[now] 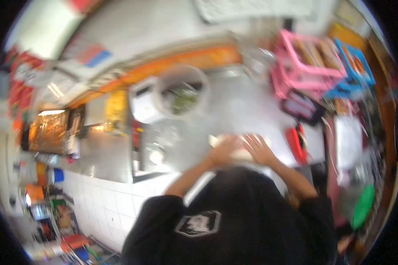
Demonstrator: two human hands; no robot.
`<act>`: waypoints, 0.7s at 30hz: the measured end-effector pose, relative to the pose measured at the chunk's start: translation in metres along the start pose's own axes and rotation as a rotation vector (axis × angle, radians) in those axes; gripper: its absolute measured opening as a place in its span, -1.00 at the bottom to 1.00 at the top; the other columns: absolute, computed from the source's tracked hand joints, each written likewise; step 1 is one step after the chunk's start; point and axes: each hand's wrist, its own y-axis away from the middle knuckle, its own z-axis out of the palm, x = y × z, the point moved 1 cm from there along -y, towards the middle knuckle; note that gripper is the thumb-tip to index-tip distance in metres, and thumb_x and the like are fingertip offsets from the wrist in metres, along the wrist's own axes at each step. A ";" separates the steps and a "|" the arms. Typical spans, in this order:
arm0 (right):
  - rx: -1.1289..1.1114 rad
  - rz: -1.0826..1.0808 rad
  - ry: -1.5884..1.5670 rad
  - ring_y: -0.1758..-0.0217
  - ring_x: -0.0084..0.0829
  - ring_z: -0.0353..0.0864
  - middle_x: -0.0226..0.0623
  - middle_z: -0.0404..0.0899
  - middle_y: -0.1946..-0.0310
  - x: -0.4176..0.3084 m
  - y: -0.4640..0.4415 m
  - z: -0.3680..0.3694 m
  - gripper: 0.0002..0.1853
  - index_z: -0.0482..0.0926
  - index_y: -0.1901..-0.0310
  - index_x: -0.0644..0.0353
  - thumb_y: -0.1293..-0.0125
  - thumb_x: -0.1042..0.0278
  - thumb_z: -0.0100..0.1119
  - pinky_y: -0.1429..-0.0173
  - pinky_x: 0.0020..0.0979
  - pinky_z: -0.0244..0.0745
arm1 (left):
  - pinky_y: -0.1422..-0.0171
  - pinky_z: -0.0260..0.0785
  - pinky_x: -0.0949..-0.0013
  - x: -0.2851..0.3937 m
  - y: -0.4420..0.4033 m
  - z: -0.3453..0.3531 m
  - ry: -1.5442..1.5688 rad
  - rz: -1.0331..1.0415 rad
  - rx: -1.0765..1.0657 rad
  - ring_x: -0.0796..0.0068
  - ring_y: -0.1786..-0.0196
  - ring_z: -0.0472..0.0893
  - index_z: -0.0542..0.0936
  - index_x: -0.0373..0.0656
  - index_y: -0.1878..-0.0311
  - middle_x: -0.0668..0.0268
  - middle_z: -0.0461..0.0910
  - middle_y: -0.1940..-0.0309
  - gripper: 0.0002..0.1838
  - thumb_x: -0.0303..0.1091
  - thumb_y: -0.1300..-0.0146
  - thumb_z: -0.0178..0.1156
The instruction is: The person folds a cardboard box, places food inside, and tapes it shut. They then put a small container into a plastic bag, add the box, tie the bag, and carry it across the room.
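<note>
Both hands rest on a pale, soft-looking piece (242, 154), perhaps dough, lying on the metal counter close to my body. My left hand (225, 149) lies flat over its left part, its fingers pointing inward and smeared by motion. Beside it, my right hand (257, 149) presses down with the fingers stretched out and slightly apart. Neither hand is wrapped around anything. Much of the pale piece is hidden beneath my palms. To the left, a small clear item with a white part (156, 156) stands on the counter, too blurred to name.
A large clear tub (203, 95) with green leaves stands beyond my hands, beside a white box-shaped device (145, 106). Right are a red object (297, 145), a dark case (303, 107), a pink basket (316, 70) and a blue basket (351, 73). The counter's (227, 101) front edge meets my body.
</note>
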 end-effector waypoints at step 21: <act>0.153 0.563 -0.326 -0.63 0.39 -0.24 0.54 -0.16 -0.52 0.057 0.082 0.020 -0.22 -0.12 -0.47 0.71 -0.50 0.17 -0.18 -0.67 0.15 -0.38 | -0.63 -0.02 -0.09 0.012 -0.069 0.133 0.199 -0.206 0.831 -0.27 -0.54 0.16 0.21 -0.48 -0.46 -0.28 0.14 -0.49 -0.27 -0.16 -0.40 0.12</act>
